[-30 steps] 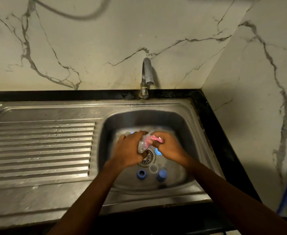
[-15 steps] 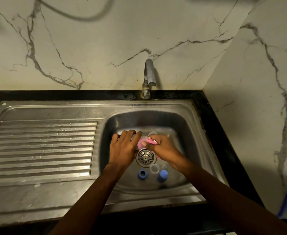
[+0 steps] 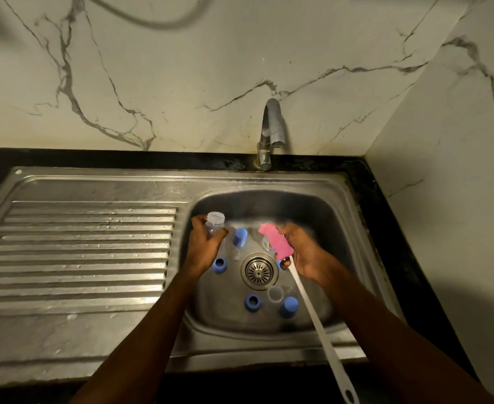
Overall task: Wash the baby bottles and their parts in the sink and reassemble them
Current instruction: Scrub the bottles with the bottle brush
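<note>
My left hand grips a clear baby bottle, its open neck pointing up at the basin's left side. My right hand holds a bottle brush with a pink sponge head and a long white handle that runs down past the sink's front edge. Several blue parts lie in the basin: a cap, a ring, another ring and a cap. A clear nipple rests between the last two.
The steel sink basin has a round drain strainer at its middle. A tap stands behind it, with no water running. A ribbed draining board lies to the left. Marble walls rise behind and at right.
My hands were together over the drain; now they are apart. The left hand has lifted the clear bottle to the left, and the right hand has raised the pink brush to the right.
</note>
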